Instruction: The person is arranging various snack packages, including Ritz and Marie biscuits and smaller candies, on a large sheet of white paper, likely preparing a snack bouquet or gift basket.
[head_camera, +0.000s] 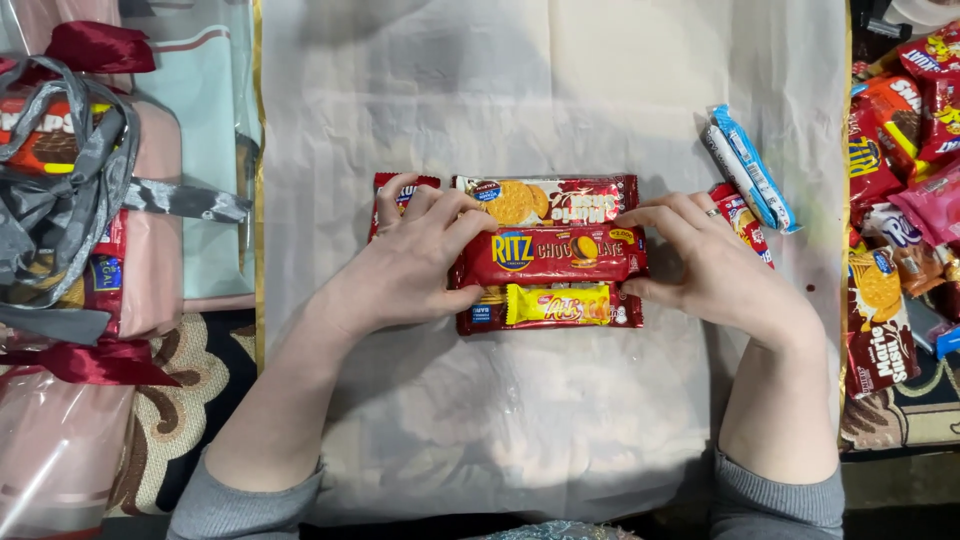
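Head view: left hand (425, 255) and right hand (700, 262) are apart, each pinching one end of a red biscuit pack (550, 255) at frame centre. It lies on a maroon biscuit pack (550, 200) at 12 o'clock and a yellow-labelled pack (555, 305) at 6 o'clock, all on white wrapping sheet (520, 90). Stack appears partly built. A blue-white pack (752, 168) at 2 o'clock and loose snack pile (900, 200) at 3 o'clock remain unstacked. Tied gift bundle (70, 200) at 9 o'clock, contents unclear.
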